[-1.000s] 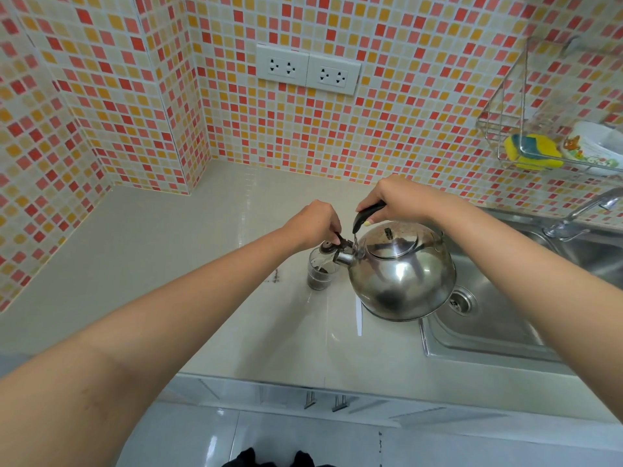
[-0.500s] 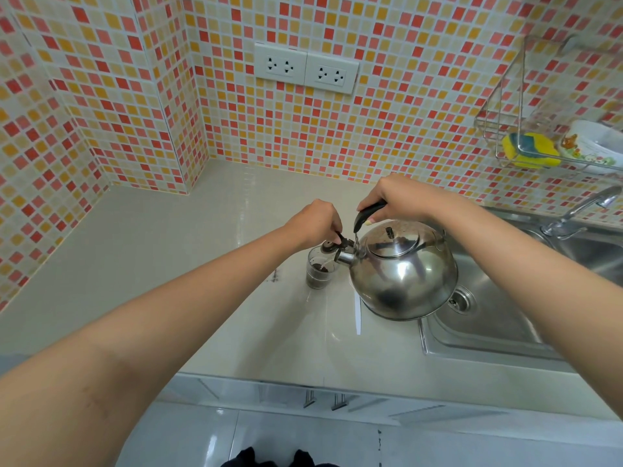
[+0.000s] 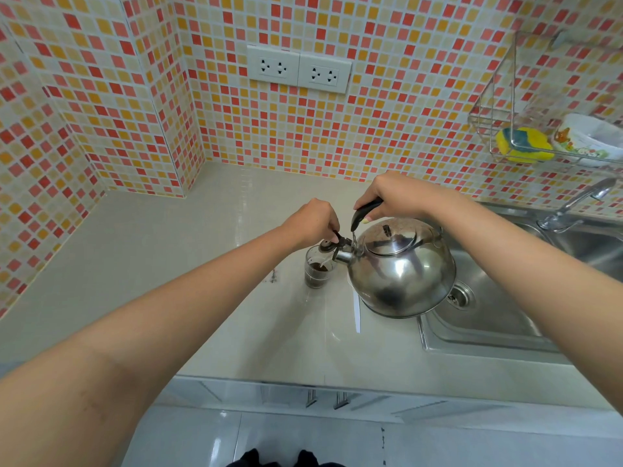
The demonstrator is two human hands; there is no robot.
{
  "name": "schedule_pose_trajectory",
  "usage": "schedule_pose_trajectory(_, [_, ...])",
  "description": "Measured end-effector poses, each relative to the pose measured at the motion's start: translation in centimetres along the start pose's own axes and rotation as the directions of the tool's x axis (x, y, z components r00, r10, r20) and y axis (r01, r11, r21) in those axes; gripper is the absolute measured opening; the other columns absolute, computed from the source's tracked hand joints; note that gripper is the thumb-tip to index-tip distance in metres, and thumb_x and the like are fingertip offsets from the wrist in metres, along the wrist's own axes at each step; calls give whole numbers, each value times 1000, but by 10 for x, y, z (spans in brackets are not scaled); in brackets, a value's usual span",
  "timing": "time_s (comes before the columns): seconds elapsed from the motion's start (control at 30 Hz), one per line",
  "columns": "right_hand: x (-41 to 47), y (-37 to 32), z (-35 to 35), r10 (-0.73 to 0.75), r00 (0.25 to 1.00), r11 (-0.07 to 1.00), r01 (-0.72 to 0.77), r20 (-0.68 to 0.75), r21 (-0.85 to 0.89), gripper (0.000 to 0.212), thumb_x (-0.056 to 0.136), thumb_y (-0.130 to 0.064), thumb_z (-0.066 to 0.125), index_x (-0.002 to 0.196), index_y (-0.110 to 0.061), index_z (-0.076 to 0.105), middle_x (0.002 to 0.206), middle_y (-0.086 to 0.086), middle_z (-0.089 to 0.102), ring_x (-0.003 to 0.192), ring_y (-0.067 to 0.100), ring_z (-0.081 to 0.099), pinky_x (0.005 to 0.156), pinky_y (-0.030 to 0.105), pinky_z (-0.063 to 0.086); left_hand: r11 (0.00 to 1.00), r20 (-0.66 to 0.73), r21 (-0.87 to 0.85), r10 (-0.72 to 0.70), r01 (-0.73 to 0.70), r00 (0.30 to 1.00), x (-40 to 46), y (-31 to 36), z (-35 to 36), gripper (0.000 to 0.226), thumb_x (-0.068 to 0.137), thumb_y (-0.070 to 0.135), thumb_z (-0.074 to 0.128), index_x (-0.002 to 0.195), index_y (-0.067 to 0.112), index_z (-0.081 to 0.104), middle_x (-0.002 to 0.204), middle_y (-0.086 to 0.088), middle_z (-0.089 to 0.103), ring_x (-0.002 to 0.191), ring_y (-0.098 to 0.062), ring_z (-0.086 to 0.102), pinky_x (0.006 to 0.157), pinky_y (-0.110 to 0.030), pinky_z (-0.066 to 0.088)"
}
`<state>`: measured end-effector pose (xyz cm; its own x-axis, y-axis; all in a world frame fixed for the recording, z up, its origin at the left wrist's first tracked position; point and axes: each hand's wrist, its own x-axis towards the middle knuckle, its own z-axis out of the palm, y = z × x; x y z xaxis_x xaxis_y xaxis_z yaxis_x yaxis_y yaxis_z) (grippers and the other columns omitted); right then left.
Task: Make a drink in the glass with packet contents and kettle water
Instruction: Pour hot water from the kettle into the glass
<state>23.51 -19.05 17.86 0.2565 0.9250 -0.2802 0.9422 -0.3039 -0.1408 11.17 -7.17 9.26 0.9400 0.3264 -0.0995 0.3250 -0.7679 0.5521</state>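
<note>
A small clear glass (image 3: pixel 316 272) stands on the pale counter (image 3: pixel 168 251) with dark powder and some liquid in its bottom. A steel kettle (image 3: pixel 401 267) hangs tilted just to its right, spout over the glass rim, and a thin stream of water falls into the glass. My right hand (image 3: pixel 394 197) grips the kettle's black handle from above. My left hand (image 3: pixel 313 222) pinches the black lever of the spout cap (image 3: pixel 328 246), holding it up. No packet is in view.
A steel sink (image 3: pixel 505 318) with a drain lies right of the kettle, its tap (image 3: pixel 573 203) at the back. A wire rack (image 3: pixel 539 136) on the tiled wall holds a sponge and a bowl. Two wall sockets (image 3: pixel 298 69) sit above the counter.
Both hands and the kettle have stayed nearly still. A stream of water from the spout into the glass now shows.
</note>
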Motion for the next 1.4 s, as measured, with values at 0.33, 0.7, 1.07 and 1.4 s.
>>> schedule_pose_trajectory(0.33, [1, 0, -1, 14, 1000, 1000, -14, 8, -6, 31, 83, -17, 71, 114, -18, 69, 106, 1, 74, 96, 22, 65, 89, 45, 52, 1000, 3, 3, -9, 9, 1000, 2, 1, 1, 23, 80, 12, 73, 103, 4, 74, 99, -13, 74, 90, -27, 67, 79, -33, 53])
schedule_pose_trajectory(0.7, [1, -2, -3, 19, 1000, 1000, -19, 10, -10, 30, 83, -17, 71, 113, -18, 70, 105, 2, 74, 95, 24, 65, 88, 46, 52, 1000, -10, 17, -8, 8, 1000, 2, 1, 1, 23, 81, 13, 73, 103, 6, 74, 100, -11, 74, 88, -25, 67, 82, -35, 55])
schedule_pose_trajectory(1.07, [0, -3, -2, 21, 1000, 1000, -21, 3, -12, 31, 83, -17, 71, 113, -18, 70, 104, 1, 74, 94, 23, 65, 88, 45, 53, 1000, -6, 15, -13, 13, 1000, -1, 3, 0, 26, 81, 12, 72, 106, 4, 73, 102, -13, 73, 92, -27, 68, 86, -37, 55])
schedule_pose_trajectory(1.4, [-2, -4, -2, 10, 1000, 999, -10, 14, -30, 28, 83, -17, 70, 111, -19, 71, 100, 4, 75, 93, 27, 66, 85, 47, 53, 1000, 3, 10, -17, 17, 1000, -3, 4, 0, 24, 81, 12, 73, 104, 5, 74, 99, -13, 73, 91, -29, 67, 83, -38, 55])
